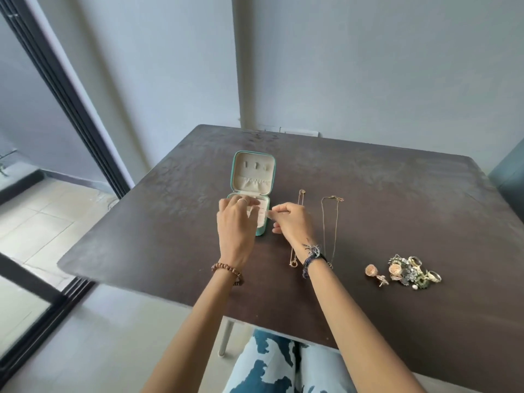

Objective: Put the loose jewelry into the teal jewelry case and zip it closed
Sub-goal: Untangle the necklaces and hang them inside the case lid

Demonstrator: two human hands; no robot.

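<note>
I look down at a dark brown surface (368, 194) set against a pale wall. On it the teal jewelry case (251, 177) lies open, its lid folded back away from me to show a cream lining with a gathered pocket. My left hand (235, 222) hovers over the near tray of the case and hides most of it; its fingers (243, 201) are bent downward into the tray, but I cannot tell whether they grip anything. A thin ring sits on one of them, and a bracelet of brown beads (226, 272) circles that wrist. My right hand (292, 222) is just beside the case's right edge, thumb and forefinger pinched together on something small and pale that I cannot make out. A woven band (313, 255) wraps that wrist. To the right of this hand two thin gold chains (331, 228) lie stretched out lengthwise, one partly under my wrist. Farther right, well apart from the case, sits a small heap of earrings and rings (408, 270). My patterned trousers (272, 364) show below the surface's near edge.
</note>
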